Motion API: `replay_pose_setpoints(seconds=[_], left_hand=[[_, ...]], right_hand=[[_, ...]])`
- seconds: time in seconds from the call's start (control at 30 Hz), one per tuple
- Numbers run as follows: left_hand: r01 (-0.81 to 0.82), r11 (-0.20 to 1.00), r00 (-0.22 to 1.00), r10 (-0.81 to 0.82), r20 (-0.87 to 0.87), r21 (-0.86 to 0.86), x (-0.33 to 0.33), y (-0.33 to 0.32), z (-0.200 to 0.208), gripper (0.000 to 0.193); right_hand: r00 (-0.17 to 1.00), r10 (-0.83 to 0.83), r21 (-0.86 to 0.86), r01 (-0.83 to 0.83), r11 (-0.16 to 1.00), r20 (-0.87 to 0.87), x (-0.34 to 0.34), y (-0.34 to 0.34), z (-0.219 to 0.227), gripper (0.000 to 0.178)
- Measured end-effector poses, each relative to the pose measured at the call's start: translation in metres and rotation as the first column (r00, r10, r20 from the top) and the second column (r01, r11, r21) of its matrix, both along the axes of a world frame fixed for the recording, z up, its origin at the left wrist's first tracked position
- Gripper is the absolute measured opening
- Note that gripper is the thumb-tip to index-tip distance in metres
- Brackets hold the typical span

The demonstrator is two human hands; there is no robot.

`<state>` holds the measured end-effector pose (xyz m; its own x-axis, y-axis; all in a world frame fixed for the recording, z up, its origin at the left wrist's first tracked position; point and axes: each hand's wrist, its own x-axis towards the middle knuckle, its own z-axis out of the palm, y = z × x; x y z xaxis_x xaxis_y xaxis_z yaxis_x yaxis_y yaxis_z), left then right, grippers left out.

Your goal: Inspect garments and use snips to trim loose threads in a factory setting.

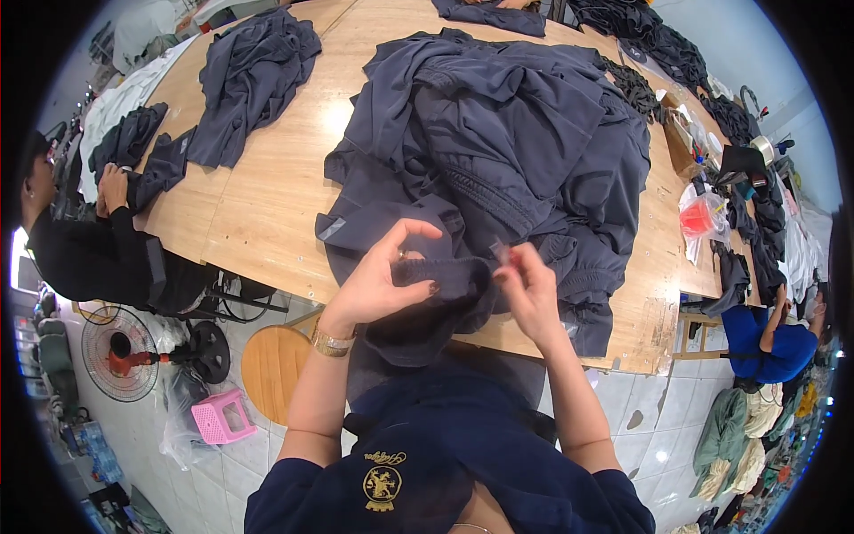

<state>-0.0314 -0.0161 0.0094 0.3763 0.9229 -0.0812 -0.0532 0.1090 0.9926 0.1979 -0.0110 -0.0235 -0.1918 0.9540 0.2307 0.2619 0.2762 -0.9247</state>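
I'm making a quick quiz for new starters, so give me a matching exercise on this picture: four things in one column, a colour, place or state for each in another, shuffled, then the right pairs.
Things:
1. Right hand
2. Wristband
3. Clothes pile
4. Plastic stool

Descriptions:
A. Pink
B. Heaped on the table
C. Pinching a small clear piece
D. Gold-coloured

Pairs: 1-C, 2-D, 3-B, 4-A

Has a garment (449,278) at the near edge of the table (249,214), between left hand (378,278) and right hand (531,289), before a garment heap (498,125). Has a second pile (253,89) to the heap's left, a bag (703,216) to its right; on the floor (236,476) at left, a stool (271,374) and, farther out, a fan (120,351).
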Motion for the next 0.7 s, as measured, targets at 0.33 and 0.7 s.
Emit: replay_pose_setpoints(seconds=[0.33, 0.7], left_hand=[[-0.082, 0.994, 0.989, 0.091, -0.117, 0.077, -0.003, 0.006, 0.0, 0.043], [-0.133, 0.688, 0.421, 0.691, -0.587, 0.714, -0.001, 0.013, -0.021, 0.034]], right_hand=[[0.971, -0.124, -0.18, 0.162, 0.97, 0.203, -0.008, -0.01, -0.044, 0.044], [0.472, -0.206, -0.445, -0.477, 0.758, -0.857, 0.009, -0.001, -0.027, 0.026]])
